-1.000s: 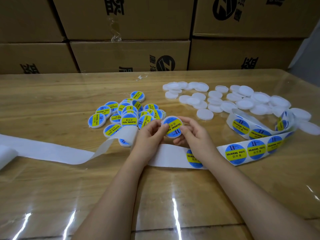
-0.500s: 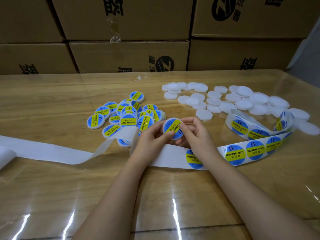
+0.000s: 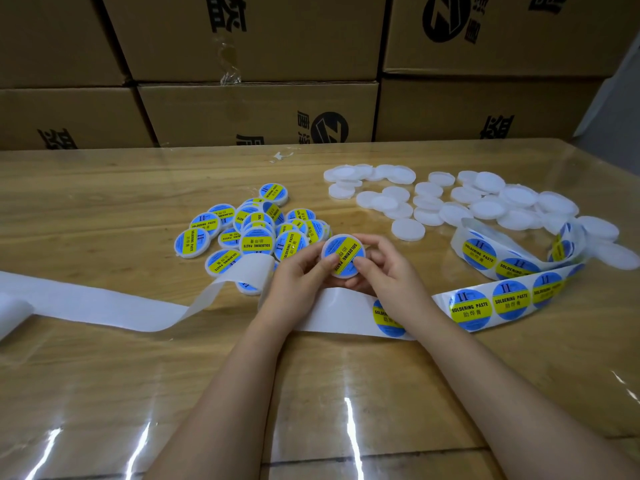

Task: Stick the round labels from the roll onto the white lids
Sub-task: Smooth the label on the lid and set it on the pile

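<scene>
Lid (image 3: 343, 255), already labelled, is pinched by fingers (image 3: 330, 264) of left hand (image 3: 298, 273) and right hand (image 3: 389, 271); labelled pile (image 3: 258, 233) lies left of them, while many bare lids (image 3: 485, 206) and unused labels (image 3: 502, 303) wait right.

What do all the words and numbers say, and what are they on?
"SOLDERING PASTE": yellow band of the strip labels and of the labelled lid that the left hand and right hand hold.
"II": blue top of those labels.
"助焊膏": below the English words.
On the cardboard boxes: black print, upside down, partly cut off, not readable.
</scene>
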